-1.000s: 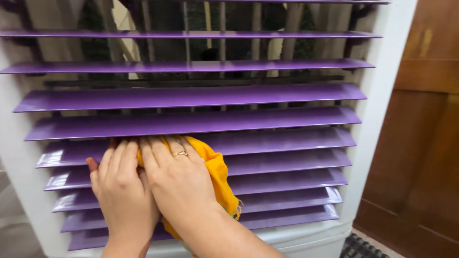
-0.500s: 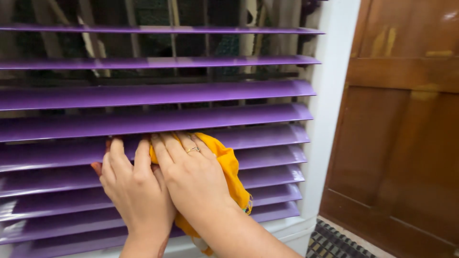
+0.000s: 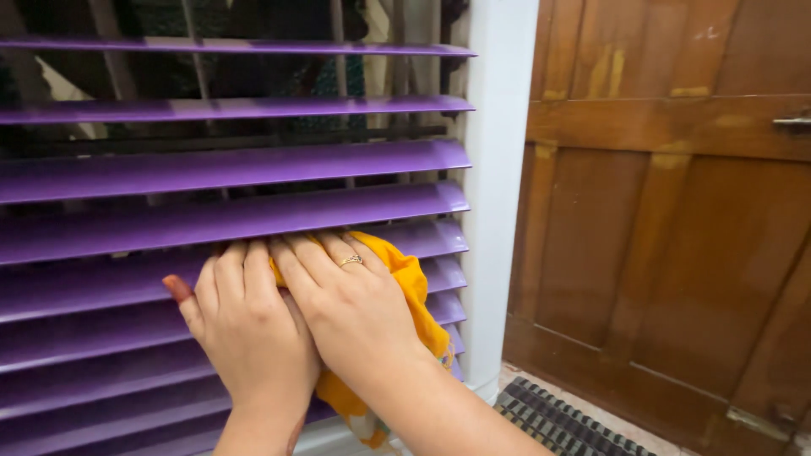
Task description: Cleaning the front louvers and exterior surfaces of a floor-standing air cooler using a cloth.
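Observation:
Both of my hands press a yellow cloth (image 3: 412, 291) against the purple slats (image 3: 253, 165) of a white-framed air cooler (image 3: 498, 169). My right hand (image 3: 351, 308), with a ring on one finger, lies flat on top of the cloth. Beside it and partly under it, my left hand (image 3: 249, 325) pushes on the cloth's left part with its fingers together. The cloth bunches out to the right of my right hand and hangs down below my wrists. Most of the cloth is hidden under my hands.
A brown wooden door (image 3: 676, 219) stands right of the cooler, with a metal latch (image 3: 794, 122) at its far right edge. A dark ribbed mat (image 3: 557, 422) lies on the floor at the door's foot. Dark vertical bars show behind the upper slats.
My hands and the cloth have slid to the right along the slats, toward the cooler's right frame. The view has turned right, so more of the door shows.

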